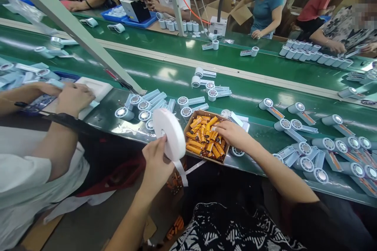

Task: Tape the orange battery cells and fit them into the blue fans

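My left hand grips a white roll of tape, with a loose strip hanging from its lower side. To its right, my right hand reaches over a cardboard box full of orange wrapped cylinders. The fingertips of that hand are closed together at the box's right side, and a small white bit shows at them. What they pinch is too small to make out. The box sits at the near edge of the green work surface.
Pale blue fan-like parts lie behind and left of the box, with more at the right. A slanted metal post crosses the left. A co-worker's hands work at the left; other people sit across the conveyor.
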A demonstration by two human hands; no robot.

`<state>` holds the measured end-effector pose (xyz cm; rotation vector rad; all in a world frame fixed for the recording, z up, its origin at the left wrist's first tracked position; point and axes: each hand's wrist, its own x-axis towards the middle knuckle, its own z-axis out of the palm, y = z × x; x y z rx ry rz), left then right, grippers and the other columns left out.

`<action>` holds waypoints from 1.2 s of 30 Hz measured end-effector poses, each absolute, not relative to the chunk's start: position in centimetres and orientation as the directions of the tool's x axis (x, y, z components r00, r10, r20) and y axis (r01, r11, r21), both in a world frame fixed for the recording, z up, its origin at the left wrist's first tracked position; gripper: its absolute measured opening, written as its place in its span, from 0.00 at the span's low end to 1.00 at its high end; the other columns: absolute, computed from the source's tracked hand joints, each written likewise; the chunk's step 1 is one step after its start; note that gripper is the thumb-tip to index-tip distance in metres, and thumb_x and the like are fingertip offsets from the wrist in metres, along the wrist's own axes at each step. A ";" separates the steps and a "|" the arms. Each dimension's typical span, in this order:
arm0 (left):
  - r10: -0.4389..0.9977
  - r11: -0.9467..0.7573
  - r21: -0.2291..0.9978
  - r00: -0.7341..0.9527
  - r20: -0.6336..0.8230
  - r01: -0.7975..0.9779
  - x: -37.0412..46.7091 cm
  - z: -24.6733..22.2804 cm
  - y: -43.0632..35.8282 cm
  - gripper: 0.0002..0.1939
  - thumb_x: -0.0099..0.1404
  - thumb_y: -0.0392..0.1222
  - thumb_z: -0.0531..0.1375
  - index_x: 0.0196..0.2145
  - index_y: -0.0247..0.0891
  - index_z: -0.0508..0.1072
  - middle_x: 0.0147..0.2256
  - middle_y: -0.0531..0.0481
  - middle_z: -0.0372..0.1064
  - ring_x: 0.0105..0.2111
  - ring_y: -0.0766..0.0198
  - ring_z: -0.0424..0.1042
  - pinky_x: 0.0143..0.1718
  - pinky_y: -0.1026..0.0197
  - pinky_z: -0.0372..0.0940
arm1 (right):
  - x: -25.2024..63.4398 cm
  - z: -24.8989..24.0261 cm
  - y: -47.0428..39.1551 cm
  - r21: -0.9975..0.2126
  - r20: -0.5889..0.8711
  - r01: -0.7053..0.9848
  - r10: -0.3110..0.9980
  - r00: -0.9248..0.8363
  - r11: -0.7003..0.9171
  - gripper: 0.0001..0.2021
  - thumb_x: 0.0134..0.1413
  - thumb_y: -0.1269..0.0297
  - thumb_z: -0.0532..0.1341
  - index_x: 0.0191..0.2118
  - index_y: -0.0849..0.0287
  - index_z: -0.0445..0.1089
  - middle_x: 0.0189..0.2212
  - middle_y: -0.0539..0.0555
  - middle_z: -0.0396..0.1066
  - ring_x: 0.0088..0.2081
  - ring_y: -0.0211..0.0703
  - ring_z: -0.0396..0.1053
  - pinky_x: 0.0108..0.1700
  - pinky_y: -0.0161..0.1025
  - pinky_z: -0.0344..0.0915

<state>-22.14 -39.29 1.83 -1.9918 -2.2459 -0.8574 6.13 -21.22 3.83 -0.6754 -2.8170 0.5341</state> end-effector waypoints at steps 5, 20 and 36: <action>0.870 -0.143 0.208 0.023 0.492 0.968 -19.8 2.0 -38.5 0.48 0.58 0.24 0.62 0.73 0.42 0.54 0.53 0.38 0.68 0.52 0.44 0.61 0.56 0.43 0.64 | 5.5 3.4 -17.6 -0.325 0.059 0.240 0.273 -0.960 0.915 0.11 0.68 0.74 0.59 0.49 0.59 0.78 0.48 0.61 0.79 0.51 0.50 0.75 0.54 0.45 0.72; 0.844 -0.213 -0.078 0.224 0.488 0.974 -17.8 4.8 -37.5 0.43 0.68 0.34 0.63 0.76 0.48 0.54 0.52 0.45 0.77 0.49 0.46 0.61 0.72 0.27 0.37 | 3.9 6.6 -24.1 -0.983 -0.072 -0.127 0.907 -0.414 -0.136 0.17 0.48 0.54 0.75 0.43 0.55 0.81 0.41 0.54 0.83 0.44 0.50 0.80 0.51 0.47 0.76; 0.892 -0.381 0.277 0.429 -0.140 0.882 -15.5 6.1 -16.6 0.21 0.76 0.57 0.52 0.52 0.49 0.81 0.50 0.46 0.78 0.50 0.52 0.72 0.55 0.52 0.65 | 19.7 9.1 -17.2 -0.903 0.183 -0.351 0.961 0.207 0.248 0.28 0.45 0.61 0.79 0.53 0.46 0.75 0.38 0.48 0.83 0.42 0.43 0.83 0.36 0.35 0.80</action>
